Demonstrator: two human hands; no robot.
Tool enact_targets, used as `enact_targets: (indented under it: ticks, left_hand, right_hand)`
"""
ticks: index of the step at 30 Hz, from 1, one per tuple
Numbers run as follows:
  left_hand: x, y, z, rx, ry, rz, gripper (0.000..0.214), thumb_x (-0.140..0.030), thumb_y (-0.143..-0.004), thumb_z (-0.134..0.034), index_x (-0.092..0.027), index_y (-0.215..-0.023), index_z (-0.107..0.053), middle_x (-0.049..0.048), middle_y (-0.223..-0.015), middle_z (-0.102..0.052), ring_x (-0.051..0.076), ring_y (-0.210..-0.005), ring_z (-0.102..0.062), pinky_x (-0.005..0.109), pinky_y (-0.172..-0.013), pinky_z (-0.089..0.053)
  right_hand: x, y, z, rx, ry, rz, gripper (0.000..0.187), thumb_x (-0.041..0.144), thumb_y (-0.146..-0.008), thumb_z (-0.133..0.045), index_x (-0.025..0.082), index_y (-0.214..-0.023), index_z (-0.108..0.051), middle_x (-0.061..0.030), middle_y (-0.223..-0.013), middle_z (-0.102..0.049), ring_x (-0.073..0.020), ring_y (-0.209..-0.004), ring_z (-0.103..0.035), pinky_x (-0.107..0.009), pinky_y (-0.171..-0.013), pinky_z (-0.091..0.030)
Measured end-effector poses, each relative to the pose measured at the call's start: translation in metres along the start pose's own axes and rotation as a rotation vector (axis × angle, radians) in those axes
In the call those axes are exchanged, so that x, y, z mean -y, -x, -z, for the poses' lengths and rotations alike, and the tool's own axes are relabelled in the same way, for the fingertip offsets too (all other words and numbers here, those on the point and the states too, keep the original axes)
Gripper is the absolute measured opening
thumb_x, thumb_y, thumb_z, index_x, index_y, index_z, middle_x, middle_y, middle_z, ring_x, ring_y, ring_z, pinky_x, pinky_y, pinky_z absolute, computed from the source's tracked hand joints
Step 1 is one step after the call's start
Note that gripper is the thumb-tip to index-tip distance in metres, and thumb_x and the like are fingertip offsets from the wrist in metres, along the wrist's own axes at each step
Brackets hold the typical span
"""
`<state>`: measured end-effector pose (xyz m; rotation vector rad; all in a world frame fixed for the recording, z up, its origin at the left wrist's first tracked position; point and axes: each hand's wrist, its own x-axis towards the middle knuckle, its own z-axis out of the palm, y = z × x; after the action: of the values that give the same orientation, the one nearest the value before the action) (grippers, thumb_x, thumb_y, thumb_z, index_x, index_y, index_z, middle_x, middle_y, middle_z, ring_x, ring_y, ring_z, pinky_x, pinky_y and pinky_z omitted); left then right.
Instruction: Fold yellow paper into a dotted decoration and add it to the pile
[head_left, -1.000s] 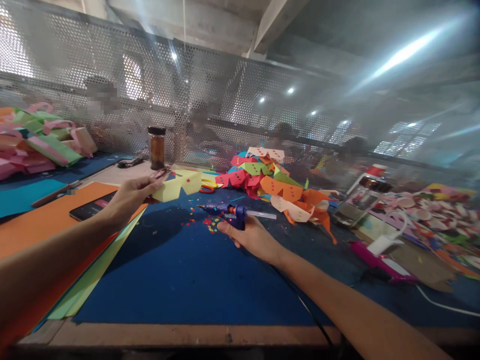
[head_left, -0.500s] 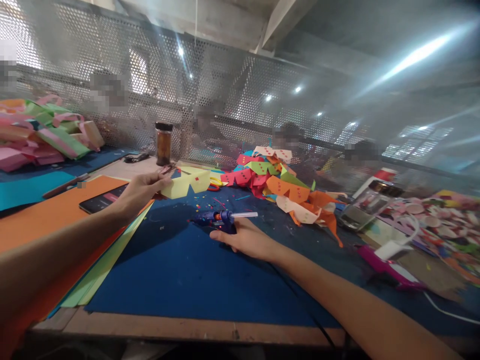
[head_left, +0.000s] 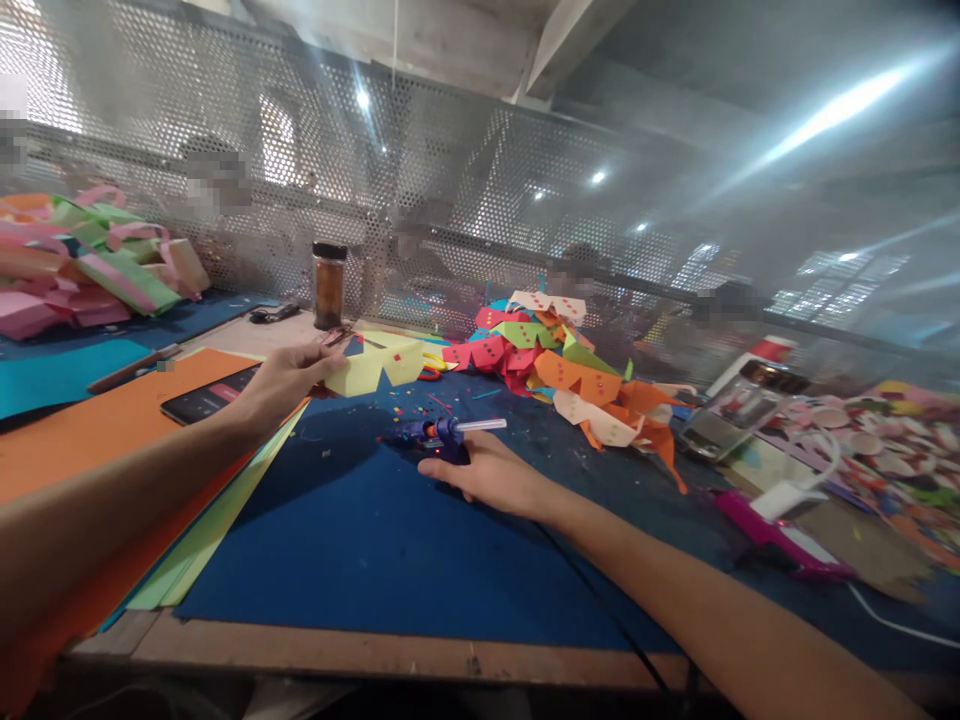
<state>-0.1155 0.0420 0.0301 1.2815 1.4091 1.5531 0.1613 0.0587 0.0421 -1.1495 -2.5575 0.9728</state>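
Observation:
My left hand [head_left: 281, 382] pinches a folded yellow paper piece [head_left: 375, 366] with small red dots and holds it above the blue mat [head_left: 390, 540]. My right hand [head_left: 484, 475] grips a blue hot glue gun [head_left: 435, 435] low over the mat, its nozzle pointing left and a clear glue stick jutting out to the right. The gun's black cord runs back along my right arm. A scatter of tiny coloured paper bits lies on the mat just beyond the gun.
A heap of folded coloured paper pieces [head_left: 562, 375] lies behind the gun. Orange and green sheets [head_left: 90, 440] with a phone [head_left: 206, 398] lie left. A jar [head_left: 328, 285] stands by the perforated metal screen. A glass jar [head_left: 731, 410] and a pink tool [head_left: 780, 545] sit right.
The right hand has lowered the glue gun towards the mat and drawn it slightly left. The left hand keeps the yellow paper almost still. The camera has shifted a little.

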Motion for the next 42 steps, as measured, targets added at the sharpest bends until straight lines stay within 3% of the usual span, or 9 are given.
enact_targets:
  ticks: [7,18,23,29,37,42]
  left_hand:
    - [-0.001,0.001,0.000,0.013,-0.011,-0.007,0.031,-0.047,-0.066,-0.077,-0.017,-0.073,-0.070,0.0029,-0.072,-0.068,0.017,-0.066,-0.062,0.030,-0.064,-0.051]
    - [0.002,-0.001,0.001,0.012,-0.018,-0.021,0.028,-0.045,-0.067,-0.076,-0.018,-0.074,-0.071,0.0034,-0.072,-0.069,0.016,-0.062,-0.062,0.030,-0.063,-0.051]
    - [0.000,0.001,0.001,0.020,-0.038,-0.030,0.031,-0.048,-0.067,-0.075,-0.017,-0.072,-0.069,0.0027,-0.070,-0.067,0.016,-0.064,-0.062,0.028,-0.062,-0.051]
    - [0.001,0.002,0.001,0.037,-0.042,-0.013,0.036,-0.049,-0.069,-0.076,-0.016,-0.080,-0.071,0.0051,-0.075,-0.070,0.018,-0.069,-0.063,0.030,-0.064,-0.052]
    - [0.008,0.000,-0.002,0.061,-0.073,-0.019,0.033,-0.048,-0.070,-0.075,-0.016,-0.077,-0.070,0.0024,-0.068,-0.066,0.016,-0.061,-0.061,0.027,-0.058,-0.049]
    - [0.005,0.005,-0.006,0.100,-0.119,-0.038,0.035,-0.050,-0.071,-0.074,-0.016,-0.076,-0.070,0.0013,-0.068,-0.064,0.015,-0.062,-0.060,0.026,-0.058,-0.048]
  right_hand:
    - [0.000,-0.001,0.000,-0.009,0.011,-0.021,0.037,0.056,-0.087,-0.057,0.020,-0.079,-0.055,0.0036,-0.060,-0.054,-0.0108,-0.048,-0.053,-0.025,-0.052,-0.041]
    - [-0.002,-0.001,-0.001,-0.027,0.017,-0.046,0.042,0.060,-0.087,-0.055,0.018,-0.086,-0.064,0.0015,-0.062,-0.057,-0.0117,-0.050,-0.053,-0.026,-0.053,-0.042]
    - [-0.007,0.006,-0.001,-0.057,-0.079,-0.033,0.047,0.060,-0.086,-0.058,0.020,-0.109,-0.067,0.0019,-0.064,-0.057,-0.0115,-0.049,-0.051,-0.027,-0.051,-0.042]
    - [-0.003,0.025,0.009,-0.118,-0.080,0.017,0.048,0.060,-0.087,-0.057,0.021,-0.114,-0.066,-0.0007,-0.075,-0.061,-0.0122,-0.054,-0.051,-0.029,-0.053,-0.042]
    - [-0.001,0.043,0.018,-0.292,0.129,0.024,0.043,0.061,-0.092,-0.047,0.022,-0.087,-0.065,0.0011,-0.052,-0.050,-0.0169,-0.055,-0.048,-0.031,-0.054,-0.037]
    - [0.002,0.042,0.018,-0.361,0.099,0.083,0.039,0.056,-0.090,-0.054,0.021,-0.073,-0.054,0.0015,-0.060,-0.051,-0.0146,-0.060,-0.046,-0.029,-0.056,-0.036]
